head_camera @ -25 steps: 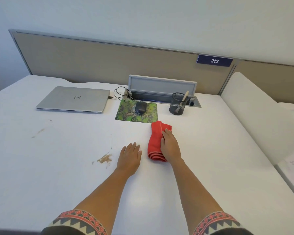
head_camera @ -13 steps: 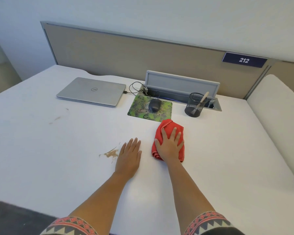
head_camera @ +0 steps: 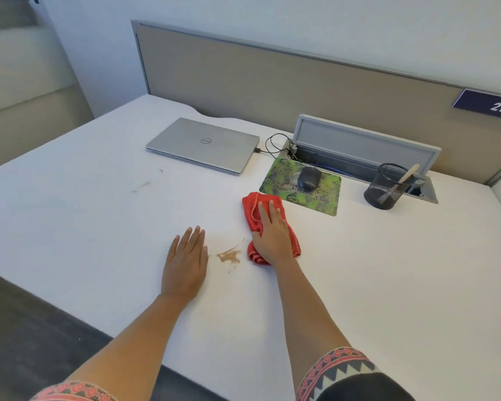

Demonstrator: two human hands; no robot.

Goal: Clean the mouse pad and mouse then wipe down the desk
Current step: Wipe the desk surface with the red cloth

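Observation:
A red cloth (head_camera: 253,211) lies on the white desk (head_camera: 388,270) with my right hand (head_camera: 272,235) pressed flat on top of it. Its far corner touches the green patterned mouse pad (head_camera: 324,198), and a dark mouse (head_camera: 309,179) sits on that pad. My left hand (head_camera: 186,263) rests flat on the desk, fingers together, holding nothing. A brown smear (head_camera: 229,256) marks the desk between my two hands. Fainter brown streaks (head_camera: 141,186) lie farther left.
A closed silver laptop (head_camera: 203,144) lies at the back left, its cable running to an open cable tray (head_camera: 365,143) behind the mouse pad. A black mesh pen cup (head_camera: 386,186) stands at the back right. A beige partition (head_camera: 272,82) backs the desk.
My right hand slid the red cloth left, towards the brown smear. The left hand also shifted left, so the smear now lies between the hands. The camera turned left.

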